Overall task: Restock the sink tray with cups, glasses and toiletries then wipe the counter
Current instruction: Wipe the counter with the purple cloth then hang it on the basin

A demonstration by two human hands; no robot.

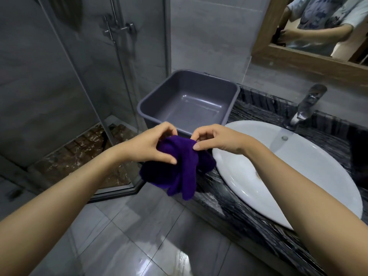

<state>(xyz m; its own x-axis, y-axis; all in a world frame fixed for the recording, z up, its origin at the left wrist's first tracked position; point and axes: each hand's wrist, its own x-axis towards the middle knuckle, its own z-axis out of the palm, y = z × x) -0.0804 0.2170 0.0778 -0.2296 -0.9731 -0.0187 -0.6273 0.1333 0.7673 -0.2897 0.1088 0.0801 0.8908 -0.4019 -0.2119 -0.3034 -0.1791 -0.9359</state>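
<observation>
Hands [179, 143] bunching purple cloth [179, 172], grey tub [189, 100] behind, basin [288, 166] beside

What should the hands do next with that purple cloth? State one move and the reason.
Probably lower the purple cloth onto the dark counter and begin wiping. Both the left hand and right hand pinch it bunched in mid-air, beside the empty grey tub.

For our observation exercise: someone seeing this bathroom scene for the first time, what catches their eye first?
The purple cloth, bunched and held by both hands, left hand and right hand, at the centre. Behind it sits an empty grey tub on the dark counter, with the white sink to the right.
</observation>
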